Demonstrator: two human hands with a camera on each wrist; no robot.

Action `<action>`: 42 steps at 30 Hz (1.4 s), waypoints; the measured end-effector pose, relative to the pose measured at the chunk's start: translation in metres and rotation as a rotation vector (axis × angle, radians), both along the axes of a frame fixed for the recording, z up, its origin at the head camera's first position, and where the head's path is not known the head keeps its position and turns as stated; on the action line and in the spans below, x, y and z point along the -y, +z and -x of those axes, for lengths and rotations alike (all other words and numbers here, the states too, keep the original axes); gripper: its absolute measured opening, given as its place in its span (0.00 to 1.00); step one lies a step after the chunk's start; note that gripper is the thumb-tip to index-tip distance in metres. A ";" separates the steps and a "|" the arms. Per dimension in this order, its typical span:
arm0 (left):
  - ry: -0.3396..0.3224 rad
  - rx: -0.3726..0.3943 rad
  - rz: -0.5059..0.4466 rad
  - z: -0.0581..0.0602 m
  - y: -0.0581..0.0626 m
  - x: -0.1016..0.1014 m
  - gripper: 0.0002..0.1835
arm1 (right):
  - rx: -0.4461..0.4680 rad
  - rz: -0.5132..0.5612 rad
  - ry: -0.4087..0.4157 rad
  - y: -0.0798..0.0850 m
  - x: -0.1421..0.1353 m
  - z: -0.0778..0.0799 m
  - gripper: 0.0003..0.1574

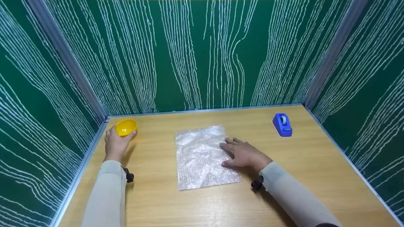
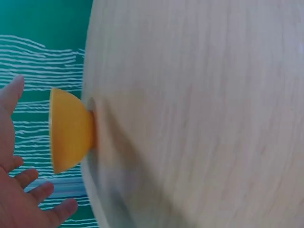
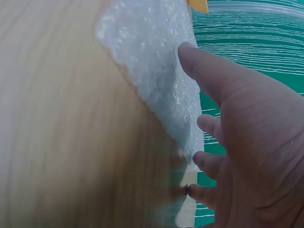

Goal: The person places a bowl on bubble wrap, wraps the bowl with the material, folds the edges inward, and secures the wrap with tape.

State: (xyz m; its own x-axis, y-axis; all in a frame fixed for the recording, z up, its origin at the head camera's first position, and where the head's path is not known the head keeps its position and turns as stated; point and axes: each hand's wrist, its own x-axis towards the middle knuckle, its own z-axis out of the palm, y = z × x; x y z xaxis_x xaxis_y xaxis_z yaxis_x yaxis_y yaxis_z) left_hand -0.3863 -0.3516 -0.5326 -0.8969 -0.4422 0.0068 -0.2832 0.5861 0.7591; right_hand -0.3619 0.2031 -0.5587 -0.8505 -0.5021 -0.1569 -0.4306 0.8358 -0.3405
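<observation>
Toward the back left of the table stands a small yellow bowl (image 1: 127,127), upright on its base. Behind it in the head view, my left hand (image 1: 116,145) spreads thumb and fingers to either side of the rim. The left wrist view shows a gap between the spread left hand (image 2: 14,166) and the bowl (image 2: 71,130). A flat sheet of clear bubble wrap (image 1: 202,157) lies mid-table. Over its right edge reaches my right hand (image 1: 246,154), fingers apart. In the right wrist view, this hand's fingertips (image 3: 187,50) are close above the bubble wrap (image 3: 152,61).
A blue tape dispenser (image 1: 282,127) with a roll in it stands at the back right of the wooden table (image 1: 151,201). Green walls with white wavy lines (image 1: 176,47) enclose the table at the back and both sides.
</observation>
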 end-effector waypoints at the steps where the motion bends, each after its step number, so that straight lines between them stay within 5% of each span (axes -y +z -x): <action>1: 0.012 0.003 -0.029 0.001 -0.003 0.001 0.61 | 0.003 -0.001 0.002 -0.001 0.000 0.000 0.61; 6: 0.056 0.021 -0.105 0.004 -0.010 0.007 0.68 | -0.007 -0.008 0.012 0.000 0.003 -0.001 0.63; 29: 0.089 0.024 -0.175 0.026 -0.014 0.011 0.80 | 0.024 -0.015 -0.027 0.004 0.005 -0.003 0.65; 42: 0.072 -0.003 -0.222 0.008 0.002 -0.008 0.73 | 0.014 -0.020 -0.018 0.005 0.007 -0.004 0.63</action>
State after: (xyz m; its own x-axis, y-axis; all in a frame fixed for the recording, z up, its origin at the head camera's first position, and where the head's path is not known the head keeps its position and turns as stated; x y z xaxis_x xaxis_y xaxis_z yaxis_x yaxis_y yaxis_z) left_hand -0.3948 -0.3440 -0.5302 -0.8629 -0.4964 -0.0947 -0.3156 0.3831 0.8681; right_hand -0.3582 0.1964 -0.5541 -0.8568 -0.4837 -0.1786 -0.4109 0.8498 -0.3300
